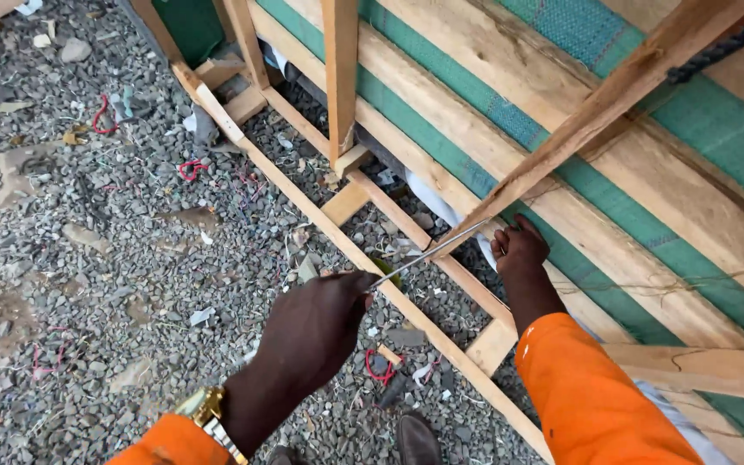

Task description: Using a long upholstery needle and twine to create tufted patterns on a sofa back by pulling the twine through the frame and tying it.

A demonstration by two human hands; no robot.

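Note:
My left hand (pixel 312 331) is closed around one end of a thin metal strip (pixel 428 253), a narrow grey blade that runs up and right to the foot of a slanted wooden brace (pixel 600 108). My right hand (pixel 520 248) rests against the lower end of that brace, fingers curled by the strip's far end; whether it grips the strip I cannot tell. Both arms wear orange sleeves, and a gold watch (pixel 208 412) sits on my left wrist. A wooden frame (pixel 303 202) of thin battens lies on the gravel under both hands.
Grey gravel (pixel 88 258) strewn with red wire scraps covers the left. An upright wooden post (pixel 339 77) rises from the frame. Planks over green mesh (pixel 639 284) fill the right. My shoe tip (pixel 417 439) shows at the bottom.

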